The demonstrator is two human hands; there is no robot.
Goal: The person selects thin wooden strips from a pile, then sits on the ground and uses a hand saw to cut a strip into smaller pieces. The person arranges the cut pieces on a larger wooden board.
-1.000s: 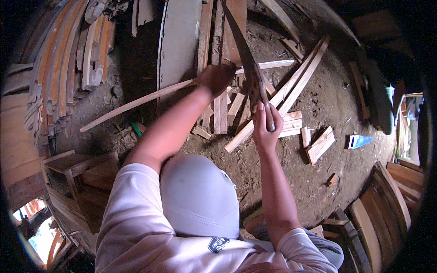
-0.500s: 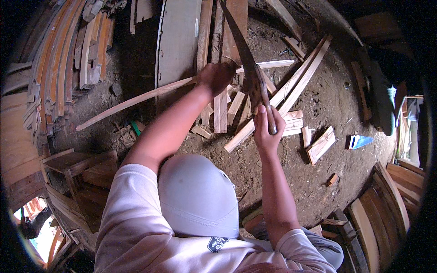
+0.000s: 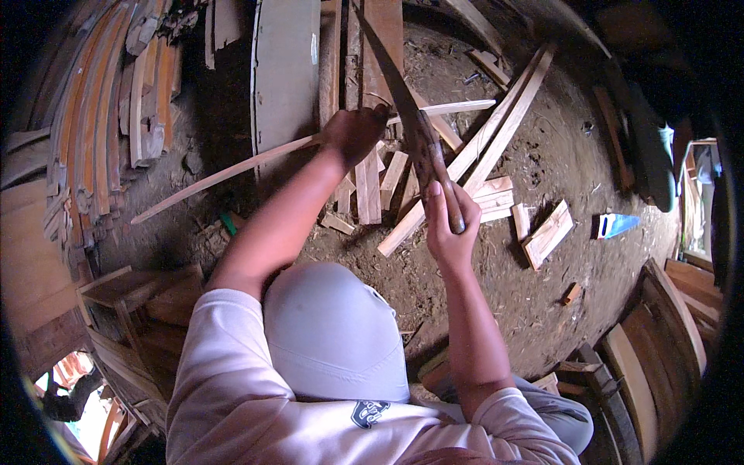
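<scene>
Both hands sit a little more to the left than a moment ago, and so does the wide, flat grey board (image 3: 288, 70) near the top. The end of the brown wooden handle (image 3: 440, 167) is a bit lower now.

The right hand (image 3: 451, 221) is closed around that handle. It belongs to a long, dark saw with a thin metal blade (image 3: 403, 91) that points up and away. The left hand (image 3: 356, 133) is curled over a long, thin, pale wooden stick (image 3: 225, 172). The stick lies across the front of the work spot, and its two ends poke out on each side of the hand. The saw crosses the stick just to the right of the left hand. I cannot tell if the blade is cutting into it.

Short, pale wood blocks (image 3: 394, 174) lie below the stick on the brown dirt floor (image 3: 542, 333). Two long, pale planks (image 3: 496, 112) lean away to the right. Farther right are a small hand saw with a blue blade (image 3: 620, 225) and a small orange-brown bit of wood (image 3: 572, 294). Brown wooden strips (image 3: 85, 116) are piled at the upper left.
</scene>
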